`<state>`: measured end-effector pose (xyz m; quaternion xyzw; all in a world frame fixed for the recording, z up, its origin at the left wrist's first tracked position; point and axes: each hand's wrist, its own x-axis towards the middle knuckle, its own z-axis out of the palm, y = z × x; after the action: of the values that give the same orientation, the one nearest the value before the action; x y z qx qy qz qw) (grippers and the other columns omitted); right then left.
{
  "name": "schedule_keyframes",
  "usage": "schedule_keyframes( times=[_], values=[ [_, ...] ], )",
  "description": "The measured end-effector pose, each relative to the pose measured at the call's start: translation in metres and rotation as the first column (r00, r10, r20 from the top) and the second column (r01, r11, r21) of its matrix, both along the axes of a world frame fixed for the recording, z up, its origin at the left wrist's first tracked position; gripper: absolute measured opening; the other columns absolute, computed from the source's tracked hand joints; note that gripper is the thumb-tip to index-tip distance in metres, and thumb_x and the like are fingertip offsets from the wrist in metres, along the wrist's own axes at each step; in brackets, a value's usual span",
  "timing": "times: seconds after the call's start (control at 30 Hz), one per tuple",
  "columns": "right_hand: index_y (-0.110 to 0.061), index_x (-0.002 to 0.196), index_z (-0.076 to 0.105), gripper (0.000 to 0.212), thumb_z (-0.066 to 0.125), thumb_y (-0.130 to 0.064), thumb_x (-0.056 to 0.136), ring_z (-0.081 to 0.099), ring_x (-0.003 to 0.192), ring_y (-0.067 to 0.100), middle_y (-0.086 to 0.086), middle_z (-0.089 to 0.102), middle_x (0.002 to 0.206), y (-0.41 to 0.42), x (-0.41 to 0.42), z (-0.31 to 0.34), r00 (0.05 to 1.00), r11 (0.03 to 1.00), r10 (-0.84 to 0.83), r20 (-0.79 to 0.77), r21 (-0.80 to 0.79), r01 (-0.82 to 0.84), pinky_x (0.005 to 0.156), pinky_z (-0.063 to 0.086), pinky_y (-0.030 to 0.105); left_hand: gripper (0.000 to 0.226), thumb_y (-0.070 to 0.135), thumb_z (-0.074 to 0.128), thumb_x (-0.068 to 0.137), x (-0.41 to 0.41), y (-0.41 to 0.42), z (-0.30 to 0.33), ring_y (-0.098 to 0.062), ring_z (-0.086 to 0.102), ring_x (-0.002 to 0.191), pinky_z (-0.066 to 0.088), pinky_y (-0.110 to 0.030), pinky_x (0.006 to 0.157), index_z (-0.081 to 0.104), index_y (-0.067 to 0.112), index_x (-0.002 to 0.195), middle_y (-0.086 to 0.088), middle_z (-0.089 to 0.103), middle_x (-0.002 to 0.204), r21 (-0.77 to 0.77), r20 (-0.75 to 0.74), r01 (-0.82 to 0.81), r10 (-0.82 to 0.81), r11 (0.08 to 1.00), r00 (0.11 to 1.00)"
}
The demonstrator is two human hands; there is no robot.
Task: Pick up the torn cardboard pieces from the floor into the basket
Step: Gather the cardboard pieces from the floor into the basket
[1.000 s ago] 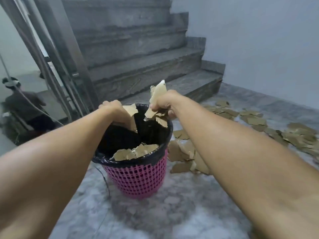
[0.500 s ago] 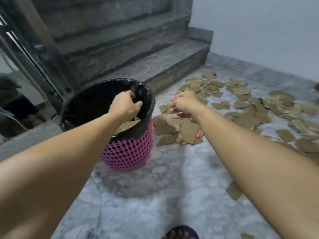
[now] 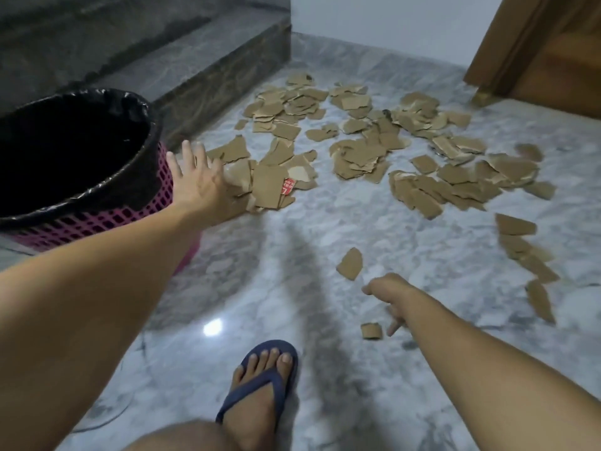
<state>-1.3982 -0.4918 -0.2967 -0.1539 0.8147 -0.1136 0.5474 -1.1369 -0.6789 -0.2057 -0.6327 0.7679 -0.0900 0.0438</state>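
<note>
Both hands are now out of the basket [image 3: 143, 203] and empty; the handfuls they were carrying a second ago are gone, so I'm judging that load as dropped in. The inside is reading black from this angle, so I can't confirm the contents.

Left hand [image 3: 195, 180] is reaching out with fingers spread, holding nothing, just past the basket's right wall and arriving at the near heap of cardboard pieces [image 3: 266, 187] lying on the floor [image 3: 260, 288] right beside the basket. Whether it's touching them yet, can't tell.

Right hand [image 3: 385, 292] is dropping low toward the near floor, fingers loosely curled, one pointing down, pinching nothing. It's hovering between a lone scrap [image 3: 350, 263] and a small scrap [image 3: 371, 330], touching neither that I can see.

Meaning for the task: a fresh pick-up cycle is starting. Most of the work is still remaining, with the main scatter [image 3: 374, 138] spreading from the bottom stair [image 3: 208, 66] toward the wooden door frame [image 3: 527, 50], plus a trail along the floor's right edge. A sandalled foot [image 3: 260, 382] is standing at the near edge.
</note>
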Motion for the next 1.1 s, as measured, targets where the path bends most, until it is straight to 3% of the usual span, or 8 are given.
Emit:
schedule_keyframes(
  times=[0.2, 0.3, 0.43, 0.67, 0.83, 1.03, 1.07, 1.1],
  values=[
    [-0.004, 0.135, 0.052, 0.041, 0.053, -0.017, 0.095, 0.054, 0.124, 0.035, 0.017, 0.053, 0.138, 0.019, 0.005, -0.06, 0.996, 0.996, -0.087, -0.032, 0.029, 0.088, 0.1, 0.05, 0.045, 0.075, 0.042, 0.057, 0.087, -0.064, 0.033, -0.068, -0.033, 0.008, 0.147, 0.009, -0.052, 0.119, 0.023, 0.016, 0.148, -0.013, 0.013, 0.159, 0.311, -0.068, 0.238, -0.229, 0.92, 0.971],
    [-0.006, 0.121, 0.052, 0.044, 0.066, -0.017, 0.08, 0.062, 0.088, 0.04, 0.018, 0.054, 0.108, 0.017, 0.005, -0.085, 0.917, 0.917, -0.398, 0.021, 0.026, 0.398, 0.066, 0.06, 0.051, 0.074, 0.043, 0.056, 0.089, -0.083, 0.042, -0.097, -0.031, 0.01, 0.147, 0.011, -0.048, 0.119, 0.021, 0.017, 0.15, -0.011, 0.01, 0.16, 0.394, -0.105, 0.3, -0.281, 0.869, 0.954],
    [-0.005, 0.13, 0.045, 0.064, 0.067, -0.016, 0.071, 0.06, 0.09, 0.035, 0.019, 0.046, 0.129, -0.013, -0.007, -0.108, 0.831, 0.812, -0.556, 0.033, -0.194, 0.551, 0.052, 0.059, 0.04, 0.073, 0.039, 0.057, 0.09, -0.091, 0.04, -0.127, -0.032, 0.013, 0.146, 0.013, -0.05, 0.119, 0.022, 0.015, 0.149, -0.011, 0.01, 0.16, 0.462, -0.148, 0.325, -0.289, 0.825, 0.946],
    [-0.02, 0.15, 0.026, 0.075, 0.063, -0.02, 0.085, 0.055, 0.076, 0.019, 0.01, 0.035, 0.145, -0.077, 0.003, -0.093, 0.88, 0.823, -0.458, 0.122, -0.316, 0.472, 0.087, 0.057, 0.05, 0.071, 0.037, 0.059, 0.087, -0.084, 0.014, -0.168, -0.032, 0.025, 0.139, 0.023, -0.046, 0.115, 0.027, 0.014, 0.146, -0.01, 0.021, 0.154, 0.523, -0.159, 0.283, -0.234, 0.804, 0.959],
    [-0.016, 0.099, 0.05, 0.034, 0.062, -0.002, 0.071, 0.056, 0.082, 0.026, 0.01, 0.051, 0.098, -0.123, 0.011, -0.092, 0.937, 0.843, -0.331, 0.107, -0.412, 0.345, 0.075, 0.056, 0.035, 0.071, 0.041, 0.061, 0.085, -0.081, -0.011, -0.188, -0.031, 0.034, 0.132, 0.032, -0.046, 0.107, 0.03, 0.012, 0.142, -0.009, 0.03, 0.144, 0.512, -0.196, 0.261, -0.185, 0.818, 0.963],
    [-0.005, 0.137, 0.046, 0.051, 0.055, 0.002, 0.088, 0.061, 0.111, 0.036, 0.024, 0.053, 0.13, -0.194, 0.023, -0.094, 0.962, 0.853, -0.264, 0.067, -0.45, 0.265, 0.08, 0.059, 0.046, 0.07, 0.033, 0.067, 0.082, -0.063, -0.071, -0.198, -0.032, 0.028, 0.137, 0.029, -0.051, 0.109, 0.032, 0.015, 0.139, -0.01, 0.023, 0.148, 0.398, -0.397, 0.158, 0.015, 0.904, 0.918],
    [-0.004, 0.138, 0.046, 0.052, 0.054, 0.004, 0.088, 0.06, 0.113, 0.035, 0.026, 0.022, 0.137, -0.208, 0.027, -0.093, 0.962, 0.846, -0.259, 0.087, -0.459, 0.27, 0.09, 0.056, 0.05, 0.063, 0.032, 0.063, 0.083, -0.058, -0.085, -0.199, -0.034, 0.03, 0.135, 0.029, -0.051, 0.108, 0.035, 0.014, 0.137, -0.013, 0.025, 0.147, 0.331, -0.441, 0.117, 0.044, 0.937, 0.896],
    [-0.003, 0.135, 0.049, 0.051, 0.055, 0.004, 0.085, 0.059, 0.112, 0.031, -0.005, 0.044, 0.107, -0.222, 0.03, -0.092, 0.966, 0.845, -0.237, 0.104, -0.468, 0.258, 0.094, 0.053, 0.05, 0.055, 0.031, 0.059, 0.084, -0.054, -0.098, -0.201, -0.035, 0.031, 0.133, 0.03, -0.05, 0.107, 0.039, 0.013, 0.133, -0.014, 0.028, 0.146, 0.245, -0.47, 0.063, 0.061, 0.968, 0.88]
  ],
)
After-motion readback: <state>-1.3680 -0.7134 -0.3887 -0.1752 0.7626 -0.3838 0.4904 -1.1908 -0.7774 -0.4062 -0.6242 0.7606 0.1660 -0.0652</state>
